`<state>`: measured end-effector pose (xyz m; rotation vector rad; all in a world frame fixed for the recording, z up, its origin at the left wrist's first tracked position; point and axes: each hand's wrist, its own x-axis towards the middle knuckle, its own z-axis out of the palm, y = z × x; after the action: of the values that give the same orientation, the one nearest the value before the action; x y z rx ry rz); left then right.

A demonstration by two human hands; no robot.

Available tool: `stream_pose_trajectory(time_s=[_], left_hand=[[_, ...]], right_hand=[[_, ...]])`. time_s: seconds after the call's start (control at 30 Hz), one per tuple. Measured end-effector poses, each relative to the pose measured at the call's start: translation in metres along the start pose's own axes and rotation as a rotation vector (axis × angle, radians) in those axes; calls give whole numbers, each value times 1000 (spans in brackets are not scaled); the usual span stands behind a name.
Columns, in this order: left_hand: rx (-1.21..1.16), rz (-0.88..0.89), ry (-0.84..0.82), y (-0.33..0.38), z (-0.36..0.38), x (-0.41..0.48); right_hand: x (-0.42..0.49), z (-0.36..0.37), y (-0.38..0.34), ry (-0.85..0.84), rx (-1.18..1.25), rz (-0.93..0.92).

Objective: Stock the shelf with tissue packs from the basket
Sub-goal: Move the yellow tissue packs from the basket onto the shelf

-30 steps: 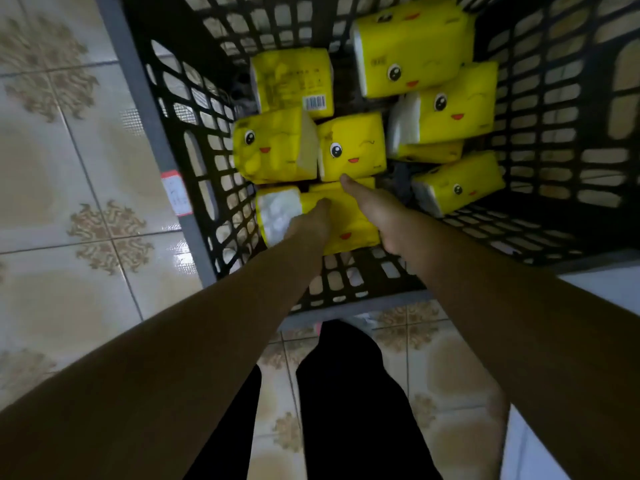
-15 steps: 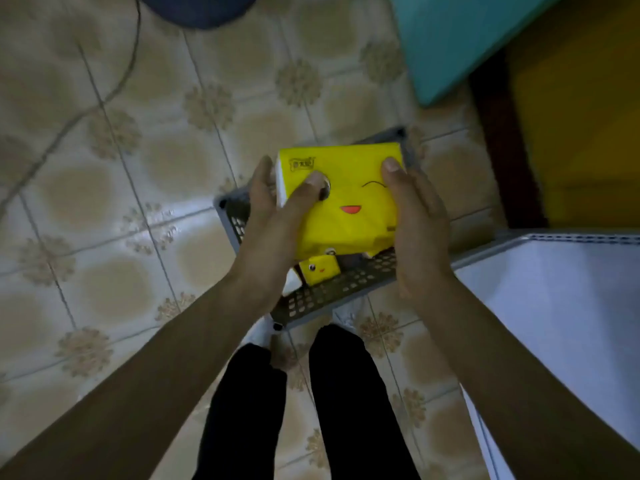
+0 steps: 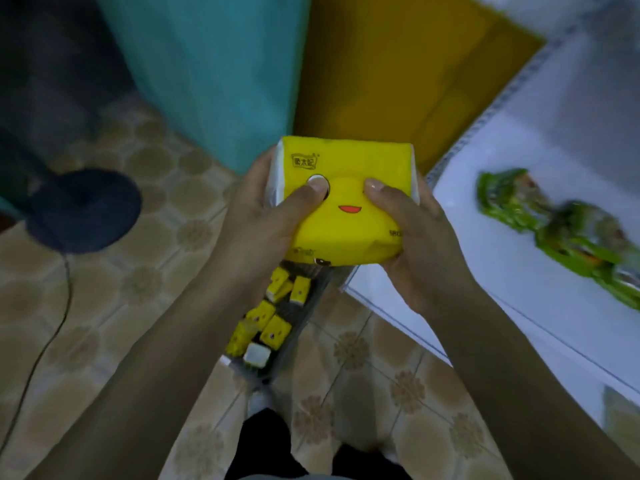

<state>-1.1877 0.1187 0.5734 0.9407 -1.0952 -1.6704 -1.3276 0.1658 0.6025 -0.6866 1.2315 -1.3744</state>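
A yellow tissue pack [image 3: 346, 216] with a cartoon face is held up in front of me, just left of the white shelf [image 3: 491, 271]. My left hand [image 3: 266, 216] grips its left side with the thumb pressed on the printed eye. My right hand [image 3: 415, 233] grips its right side, thumb on the front. Far below, between my forearms, the dark basket [image 3: 304, 306] on the floor holds several more yellow packs [image 3: 266, 323].
Green snack packets [image 3: 561, 233] lie on the white shelf at the right. A teal panel [image 3: 214, 71] and a yellow panel [image 3: 398, 71] stand behind. A dark round base [image 3: 83, 209] with a cable sits on the tiled floor at left.
Both hands took one pack out of the basket and lifted it high. My view rose and turned right, so the shelf with green packets came into sight.
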Motion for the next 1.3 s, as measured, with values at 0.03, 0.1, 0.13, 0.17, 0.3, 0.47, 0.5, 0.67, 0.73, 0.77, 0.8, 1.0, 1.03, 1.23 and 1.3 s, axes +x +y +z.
stream_pose_trajectory(time_s=[0.03, 0.1, 0.13, 0.17, 0.3, 0.47, 0.5, 0.67, 0.73, 0.77, 0.8, 1.0, 1.03, 1.23, 1.3], left_hand=[[14, 27, -53, 7, 22, -2], [34, 73, -148, 14, 67, -11], [43, 88, -196, 15, 91, -17], [51, 92, -238, 14, 116, -24], [56, 100, -415, -5, 222, -68], [44, 62, -605, -47, 365, -149], [42, 55, -628, -57, 393, -166], [95, -2, -829, -87, 501, -227], [64, 17, -944, -90, 535, -236], [81, 79, -998, -91, 550, -237], [123, 163, -1036, -90, 564, -239], [403, 534, -918, -87, 652, -196], [399, 577, -899, -86, 668, -184], [581, 759, -691, -90, 753, -119], [652, 770, -643, -91, 775, -101]], right_hand=[[-14, -12, -13, 46, 21, -46], [-42, -43, -37, 151, 63, -127], [-57, -60, -48, 202, 78, -162], [-74, -79, -58, 250, 92, -193], [-152, -164, -83, 409, 109, -318], [-268, -279, -102, 614, 103, -433], [-291, -302, -106, 648, 99, -457], [-376, -398, -136, 757, 53, -523], [-393, -429, -152, 773, 73, -533], [-398, -444, -161, 774, 84, -538], [-400, -458, -169, 770, 92, -547], [-374, -541, -230, 620, 74, -527], [-365, -556, -242, 597, 19, -518], [-306, -644, -307, 755, -346, -484], [-288, -669, -324, 751, -395, -458]])
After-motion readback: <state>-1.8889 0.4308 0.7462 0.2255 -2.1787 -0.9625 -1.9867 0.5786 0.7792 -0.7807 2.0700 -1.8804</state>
